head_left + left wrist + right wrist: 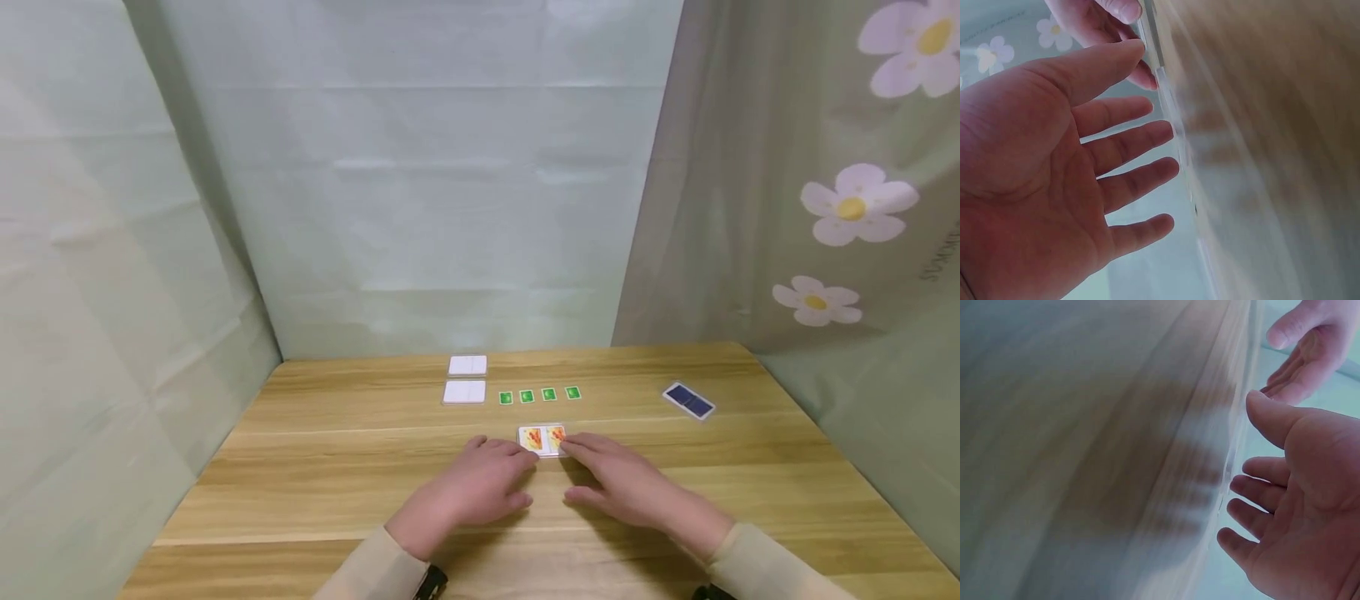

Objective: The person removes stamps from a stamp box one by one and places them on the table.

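Note:
A flat white card holder (544, 441) with two orange-and-yellow pictures lies on the wooden table in front of me. At its near left corner are the fingertips of my left hand (483, 483), palm down with the fingers extended. My right hand (622, 483) comes in from the other side, its fingertips over the right edge and the right-hand picture. Both thumbs point inward, apart from each other. In the left wrist view the left hand (1041, 169) has its fingers spread loosely; the right hand (1316, 487) looks relaxed too, with nothing in its palm.
Beyond the holder runs a row of several small green cards (527, 397). Two white cards (464, 392) lie behind each other to their left. A dark blue card (688, 401) sits at an angle on the right. Fabric curtains (420, 208) surround the table.

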`<state>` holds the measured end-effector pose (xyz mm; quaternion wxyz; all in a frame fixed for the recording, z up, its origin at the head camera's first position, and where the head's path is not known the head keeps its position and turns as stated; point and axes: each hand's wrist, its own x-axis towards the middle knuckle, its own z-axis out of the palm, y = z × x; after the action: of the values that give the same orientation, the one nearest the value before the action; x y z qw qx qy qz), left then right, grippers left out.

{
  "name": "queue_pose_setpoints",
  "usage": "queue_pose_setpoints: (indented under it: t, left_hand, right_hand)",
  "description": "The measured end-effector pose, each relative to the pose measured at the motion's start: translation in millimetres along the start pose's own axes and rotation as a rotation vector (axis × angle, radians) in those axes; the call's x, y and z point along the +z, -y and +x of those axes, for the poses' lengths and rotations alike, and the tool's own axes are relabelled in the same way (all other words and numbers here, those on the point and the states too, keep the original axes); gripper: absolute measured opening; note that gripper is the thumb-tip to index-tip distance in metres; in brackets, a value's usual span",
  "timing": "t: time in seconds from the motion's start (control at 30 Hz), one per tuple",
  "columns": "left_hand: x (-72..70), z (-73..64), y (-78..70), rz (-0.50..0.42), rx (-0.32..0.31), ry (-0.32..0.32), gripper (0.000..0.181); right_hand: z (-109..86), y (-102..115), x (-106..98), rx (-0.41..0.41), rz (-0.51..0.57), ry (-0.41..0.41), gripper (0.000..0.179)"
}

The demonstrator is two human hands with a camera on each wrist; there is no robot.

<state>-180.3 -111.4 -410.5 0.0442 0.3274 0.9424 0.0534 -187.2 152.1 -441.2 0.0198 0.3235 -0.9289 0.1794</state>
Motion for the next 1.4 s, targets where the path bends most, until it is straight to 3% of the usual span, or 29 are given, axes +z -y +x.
queue_pose_setpoints:
  t: [0.63,0.83,1.13,1.4]
  left_hand:
    - [-6.8,-4.2,21.4,0.022,-0.013,0.011,0.051]
    - [-7.6,-2.5,26.4,-0.008,0.012,-0.035,0.048]
    - [0.2,9.7,42.2,-0.164,-0.031,-0.148,0.049]
    - [5.2,23.5,54.8,-0.2,-0.085,-0.135,0.064]
  right_hand:
    - [18.9,14,6,-0.014,0.093,0.024,0.068]
    - [28.0,4,6,0.064,0.224,0.016,0.069]
    - [48.7,-14,8,0.146,0.482,-0.024,0.065]
    - [60.8,-21,13,0.146,0.555,0.028,0.068]
